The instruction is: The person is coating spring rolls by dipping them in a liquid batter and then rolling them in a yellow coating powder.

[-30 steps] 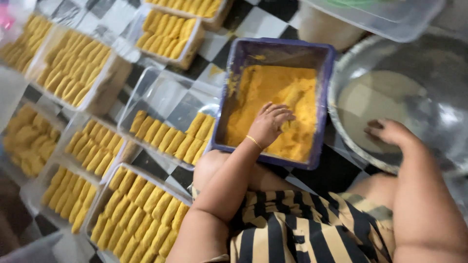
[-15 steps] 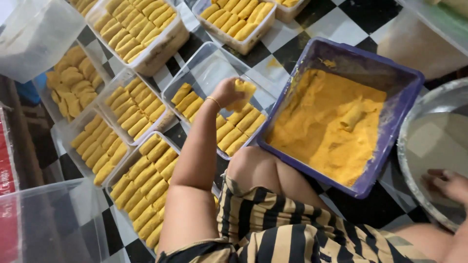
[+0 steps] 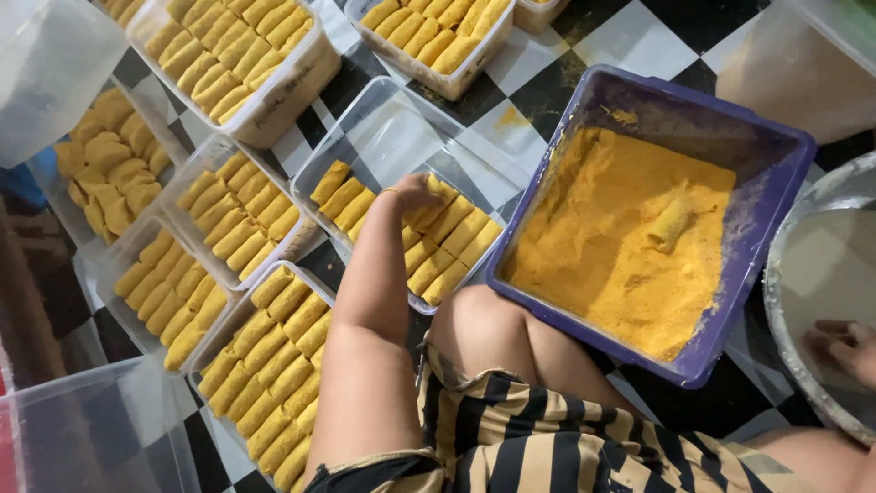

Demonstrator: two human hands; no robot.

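Golden breaded rolls [image 3: 438, 242] fill the centre container [image 3: 392, 137], left hand [image 3: 415, 194] closed on one; right hand [image 3: 844, 347] lies open in the metal bowl [image 3: 803, 228], lower right.

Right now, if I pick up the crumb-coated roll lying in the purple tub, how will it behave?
The yellow crumb-coated roll is cylindrical, so it may roll if pushed. It probably feels soft and light. Its loose coating would likely shed into the purple plastic tub.

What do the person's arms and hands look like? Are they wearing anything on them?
Both arms are bare, with no sleeves and no gloves. The left hand has a thin gold-coloured bangle at the wrist. The right hand shows only partly at the picture's edge, with no jewellery that can be made out. Below the arms there is clothing with black and tan stripes.
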